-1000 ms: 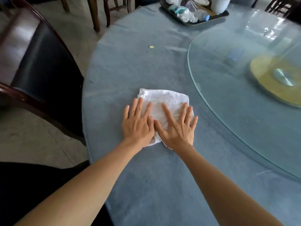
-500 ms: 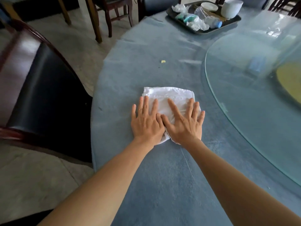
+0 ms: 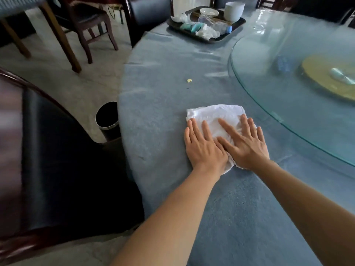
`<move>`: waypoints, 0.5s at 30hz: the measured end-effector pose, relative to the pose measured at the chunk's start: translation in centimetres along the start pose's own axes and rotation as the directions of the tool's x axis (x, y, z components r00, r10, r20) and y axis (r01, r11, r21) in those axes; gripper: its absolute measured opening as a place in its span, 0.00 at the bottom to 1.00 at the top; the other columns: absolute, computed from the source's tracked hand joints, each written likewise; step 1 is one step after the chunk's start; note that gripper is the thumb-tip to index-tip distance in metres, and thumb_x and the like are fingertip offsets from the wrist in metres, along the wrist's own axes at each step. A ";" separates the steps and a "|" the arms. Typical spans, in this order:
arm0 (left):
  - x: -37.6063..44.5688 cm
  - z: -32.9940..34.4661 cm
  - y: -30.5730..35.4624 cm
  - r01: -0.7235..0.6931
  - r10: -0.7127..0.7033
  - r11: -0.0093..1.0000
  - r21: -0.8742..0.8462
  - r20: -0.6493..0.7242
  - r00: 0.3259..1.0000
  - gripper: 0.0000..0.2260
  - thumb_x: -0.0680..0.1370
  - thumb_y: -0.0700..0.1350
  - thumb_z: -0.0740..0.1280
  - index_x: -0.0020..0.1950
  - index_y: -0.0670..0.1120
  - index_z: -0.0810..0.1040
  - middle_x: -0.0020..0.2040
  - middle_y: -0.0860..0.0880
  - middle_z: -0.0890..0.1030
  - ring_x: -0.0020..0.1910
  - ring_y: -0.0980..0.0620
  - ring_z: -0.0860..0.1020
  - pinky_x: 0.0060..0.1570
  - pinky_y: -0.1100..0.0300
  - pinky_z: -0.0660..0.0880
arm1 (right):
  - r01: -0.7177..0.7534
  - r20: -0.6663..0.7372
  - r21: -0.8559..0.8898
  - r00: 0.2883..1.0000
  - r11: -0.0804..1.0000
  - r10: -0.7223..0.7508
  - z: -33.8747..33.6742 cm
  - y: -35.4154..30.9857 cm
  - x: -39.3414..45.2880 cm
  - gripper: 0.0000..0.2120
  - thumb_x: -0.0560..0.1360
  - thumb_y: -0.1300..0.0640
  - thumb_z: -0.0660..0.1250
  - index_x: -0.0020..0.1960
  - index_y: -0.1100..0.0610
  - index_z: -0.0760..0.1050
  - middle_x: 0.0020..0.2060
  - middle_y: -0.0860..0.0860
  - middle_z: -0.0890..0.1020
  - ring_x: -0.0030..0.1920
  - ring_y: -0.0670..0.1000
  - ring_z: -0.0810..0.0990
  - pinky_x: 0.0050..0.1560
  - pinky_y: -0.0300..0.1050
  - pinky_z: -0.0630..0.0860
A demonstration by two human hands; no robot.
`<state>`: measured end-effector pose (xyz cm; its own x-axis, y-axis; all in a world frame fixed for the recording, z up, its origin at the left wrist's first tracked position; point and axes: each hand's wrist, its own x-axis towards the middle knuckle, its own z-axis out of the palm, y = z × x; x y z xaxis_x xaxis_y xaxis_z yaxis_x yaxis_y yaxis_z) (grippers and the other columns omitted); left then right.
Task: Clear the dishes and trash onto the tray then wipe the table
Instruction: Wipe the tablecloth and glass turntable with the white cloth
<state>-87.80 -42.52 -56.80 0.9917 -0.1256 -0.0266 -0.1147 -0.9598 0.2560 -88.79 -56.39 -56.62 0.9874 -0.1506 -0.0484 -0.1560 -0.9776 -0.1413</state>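
Table [image 3: 163, 116] surface, covered in blue-grey cloth, fills most of the view, and a round glass turntable [image 3: 288, 116] rests on it toward three o'clock, with a yellow disc [image 3: 318, 75] showing under the glass. Next in bulk, a dark chair [image 3: 48, 160] stands at nine o'clock, just beside the table edge, and a second chair [image 3: 88, 22] stands off at eleven o'clock on the floor. At twelve o'clock a dark tray [image 3: 238, 23] sits on the table, holding a white bowl [image 3: 234, 9], a small plate [image 3: 209, 11] and crumpled wrappers [image 3: 206, 31]. A small black bin [image 3: 107, 118] stands on the floor at ten o'clock, close to the table's rim. Near the centre a folded white cloth [image 3: 215, 116] lies flat on the table. The left hand [image 3: 203, 148] and right hand [image 3: 247, 144] press on its near half side by side, fingers straight and spread, thumbs touching. A tiny yellow crumb [image 3: 189, 80] lies on the table beyond the cloth, well apart from it.
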 end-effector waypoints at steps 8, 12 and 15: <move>3.9 0.0 -0.8 -0.109 0.110 0.993 -0.036 0.021 0.994 0.30 0.83 0.53 0.45 0.81 0.42 0.41 0.80 0.36 0.37 0.79 0.42 0.34 0.78 0.48 0.36 | -0.091 -0.016 -0.011 0.996 0.996 0.090 0.0 -0.8 2.5 0.33 0.71 0.22 0.40 0.75 0.23 0.42 0.83 0.54 0.42 0.82 0.56 0.41 0.81 0.57 0.42; 7.0 -0.4 -1.7 -0.181 0.182 0.983 -0.015 0.037 0.983 0.30 0.83 0.53 0.45 0.81 0.42 0.41 0.80 0.37 0.38 0.80 0.42 0.35 0.78 0.48 0.37 | -0.164 -0.032 -0.014 0.986 0.986 0.164 0.2 -1.5 4.7 0.32 0.73 0.23 0.42 0.76 0.24 0.43 0.83 0.55 0.42 0.82 0.57 0.41 0.81 0.58 0.42; 10.0 -0.9 -2.8 -0.213 0.213 0.977 -0.015 0.051 0.976 0.30 0.84 0.54 0.44 0.82 0.42 0.41 0.81 0.38 0.38 0.80 0.43 0.36 0.78 0.48 0.39 | -0.188 -0.036 0.005 0.981 0.982 0.188 0.1 -2.6 7.4 0.32 0.73 0.23 0.43 0.76 0.25 0.44 0.83 0.55 0.43 0.82 0.57 0.41 0.81 0.58 0.43</move>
<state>-77.53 -40.92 -56.93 0.9402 -0.3401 -0.0210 -0.3222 -0.9074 0.2699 -81.11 -54.93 -56.74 0.9406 -0.3373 -0.0380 -0.3392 -0.9310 -0.1346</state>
